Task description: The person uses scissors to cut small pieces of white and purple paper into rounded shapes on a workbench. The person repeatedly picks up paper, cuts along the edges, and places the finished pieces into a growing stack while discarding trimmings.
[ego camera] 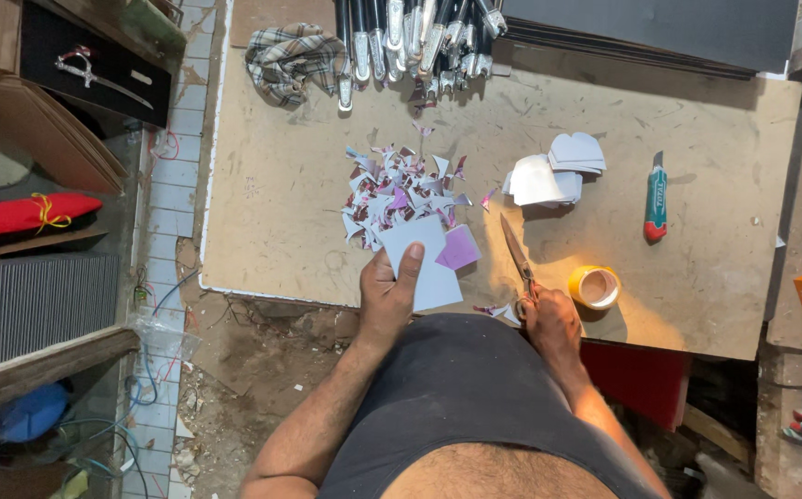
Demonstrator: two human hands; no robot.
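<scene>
The left hand (388, 294) reaches out over the table (697, 277) edge and pinches a pale card (427, 268), thumb on top, by the scraps (399, 189). The right hand (549, 319) is closed around scissors (517, 259), blades pointing away.

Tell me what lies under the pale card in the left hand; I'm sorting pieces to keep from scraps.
Under the pale card in the left hand, a purple piece sticks out at its right edge, and the scrap pile reaches its top edge. Anything further beneath is covered.
</scene>
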